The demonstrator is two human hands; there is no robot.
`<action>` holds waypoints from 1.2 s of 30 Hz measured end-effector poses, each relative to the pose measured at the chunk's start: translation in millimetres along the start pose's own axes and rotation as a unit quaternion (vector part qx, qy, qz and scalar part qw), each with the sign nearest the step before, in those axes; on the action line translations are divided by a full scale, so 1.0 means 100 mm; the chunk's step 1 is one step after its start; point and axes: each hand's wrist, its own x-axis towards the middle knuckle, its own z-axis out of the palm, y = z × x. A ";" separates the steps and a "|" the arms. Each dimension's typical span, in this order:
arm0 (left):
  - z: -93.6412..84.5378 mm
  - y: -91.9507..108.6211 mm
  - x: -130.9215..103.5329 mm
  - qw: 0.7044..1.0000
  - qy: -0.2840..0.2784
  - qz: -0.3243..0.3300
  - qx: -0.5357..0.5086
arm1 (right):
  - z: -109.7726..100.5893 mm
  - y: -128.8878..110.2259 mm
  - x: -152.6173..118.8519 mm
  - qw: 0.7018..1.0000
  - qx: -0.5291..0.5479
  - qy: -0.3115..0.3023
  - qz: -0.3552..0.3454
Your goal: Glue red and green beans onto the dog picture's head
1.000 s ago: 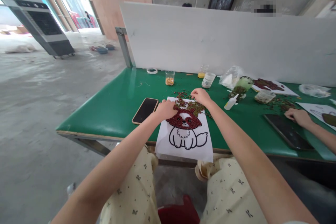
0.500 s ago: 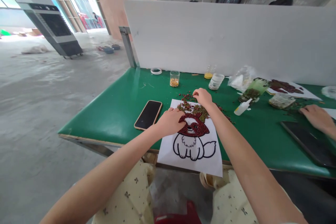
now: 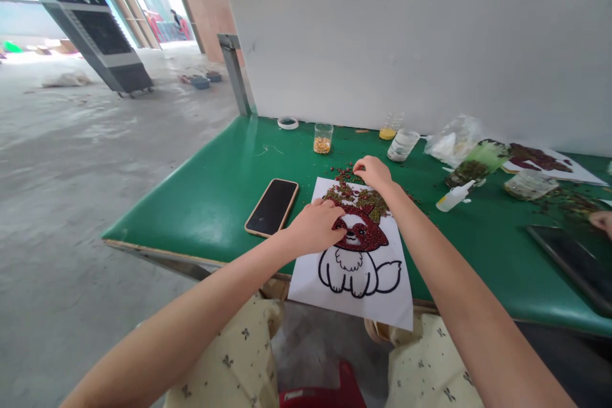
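A paper sheet with an outlined fox-like animal lies at the table's near edge, its lower end overhanging. The animal's head is filled with dark red beans around a white face patch; its body is bare outline. My left hand rests open on the sheet, fingers stretched over the head's left side. Beyond the sheet's top edge, my right hand has thumb and fingertips pinched together at the loose red and green beans. Whatever sits between those fingertips is too small to make out.
A phone lies left of the sheet. Behind stand a cup of yellow kernels and a white cup. To the right are a glue bottle, a tipped green jar, a dark tablet-like slab and another person's hand.
My right hand stays pinched by the beans, and my left hand remains on the sheet with little movement. The other person's hand has moved right, toward the picture's edge. The view has shifted slightly.
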 end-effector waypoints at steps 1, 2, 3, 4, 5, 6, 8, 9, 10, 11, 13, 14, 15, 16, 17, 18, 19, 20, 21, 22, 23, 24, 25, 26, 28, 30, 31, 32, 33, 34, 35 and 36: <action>0.00 0.00 0.00 1.000 0.002 0.001 0.001 | 0.00 -0.01 0.00 1.000 -0.003 0.000 -0.003; 0.00 0.00 -0.01 1.000 0.004 0.001 0.002 | -0.01 -0.02 0.01 1.000 -0.005 0.001 -0.006; 0.00 0.00 -0.01 1.000 0.005 0.003 0.002 | -0.01 -0.02 0.01 1.000 -0.006 0.000 -0.007; 0.00 0.00 -0.01 1.000 0.007 0.005 0.002 | 0.00 -0.03 0.02 1.000 -0.006 -0.003 -0.007; 0.00 -0.01 -0.01 1.000 0.007 0.007 0.001 | 0.00 -0.03 0.02 1.000 -0.005 -0.006 -0.005; 0.01 -0.02 -0.01 1.000 0.008 0.007 -0.001 | 0.00 -0.03 0.03 1.000 -0.004 -0.010 -0.003; 0.01 -0.03 -0.01 1.000 0.008 0.007 -0.004 | 0.00 -0.03 0.04 1.000 -0.004 -0.015 0.005; 0.01 -0.04 -0.01 1.000 0.008 0.007 -0.005 | 0.00 -0.03 0.04 1.000 -0.005 -0.018 0.009; 0.02 -0.04 -0.01 1.000 0.007 0.006 -0.006 | 0.00 -0.03 0.04 1.000 -0.006 -0.021 0.012; 0.02 -0.04 -0.01 1.000 0.005 0.006 -0.006 | -0.01 -0.02 0.05 1.000 -0.008 -0.025 0.014; 0.01 -0.04 -0.01 1.000 0.002 0.004 -0.007 | -0.02 -0.02 0.05 0.999 -0.013 -0.036 0.014; 0.01 -0.04 -0.01 1.000 0.000 0.003 -0.007 | -0.03 -0.03 0.05 0.999 -0.018 -0.040 0.012; 0.01 -0.03 -0.01 1.000 -0.002 0.001 -0.007 | -0.04 -0.04 0.06 0.999 -0.025 -0.042 0.009; 0.00 -0.03 -0.01 1.000 -0.003 -0.001 -0.007 | -0.05 -0.05 0.06 0.998 -0.033 -0.044 0.005; 0.00 -0.03 -0.01 1.000 -0.004 -0.003 -0.007 | -0.06 -0.06 0.06 0.998 -0.043 -0.045 0.000; 0.00 -0.03 -0.01 1.000 -0.005 -0.006 -0.008 | -0.06 -0.08 0.06 0.998 -0.051 -0.047 -0.005; 0.00 -0.03 -0.01 1.000 -0.005 -0.008 -0.009 | -0.07 -0.10 0.05 0.997 -0.059 -0.049 -0.009; 0.00 -0.03 -0.01 1.000 -0.004 -0.011 -0.010 | -0.07 -0.12 0.05 0.996 -0.067 -0.051 -0.012; 0.00 -0.04 -0.01 1.000 -0.003 -0.014 -0.012 | -0.07 -0.13 0.05 0.996 -0.074 -0.054 -0.013; 0.00 -0.04 -0.01 1.000 -0.001 -0.017 -0.012 | -0.07 -0.15 0.05 0.995 -0.081 -0.057 -0.012; -0.01 -0.05 -0.02 1.000 0.001 -0.018 -0.011 | -0.07 -0.16 0.04 0.994 -0.088 -0.060 -0.011; -0.01 -0.05 -0.02 1.000 0.004 -0.019 -0.010 | -0.07 -0.16 0.04 0.994 -0.092 -0.063 -0.009; -0.01 -0.05 -0.02 1.000 0.006 -0.020 -0.008 | -0.07 -0.16 0.04 0.993 -0.095 -0.065 -0.009; -0.01 -0.06 -0.02 1.000 0.007 -0.021 -0.006 | -0.06 -0.16 0.04 0.993 -0.098 -0.068 -0.011; -0.02 -0.07 -0.03 1.000 0.009 -0.022 -0.003 | -0.05 -0.16 0.04 0.992 -0.104 -0.068 -0.020; -0.03 -0.07 -0.03 1.000 0.014 -0.025 0.002 | -0.04 -0.16 0.03 0.991 -0.115 -0.069 -0.028; -0.04 -0.08 -0.03 0.999 0.018 -0.026 0.005 | -0.04 -0.17 0.02 0.990 -0.123 -0.069 -0.031; -0.04 -0.08 -0.03 0.999 0.022 -0.027 0.008 | -0.04 -0.18 0.01 0.988 -0.131 -0.069 -0.035; -0.04 -0.08 -0.03 0.999 0.025 -0.027 0.011 | -0.05 -0.20 0.00 0.987 -0.140 -0.068 -0.039; -0.04 -0.08 -0.03 0.999 0.028 -0.027 0.013 | -0.06 -0.21 -0.01 0.985 -0.149 -0.069 -0.045; -0.03 -0.08 -0.03 0.999 0.029 -0.025 0.014 | -0.07 -0.23 -0.02 0.984 -0.158 -0.070 -0.050; -0.03 -0.08 -0.03 0.999 0.029 -0.024 0.015 | -0.08 -0.25 -0.03 0.982 -0.165 -0.073 -0.053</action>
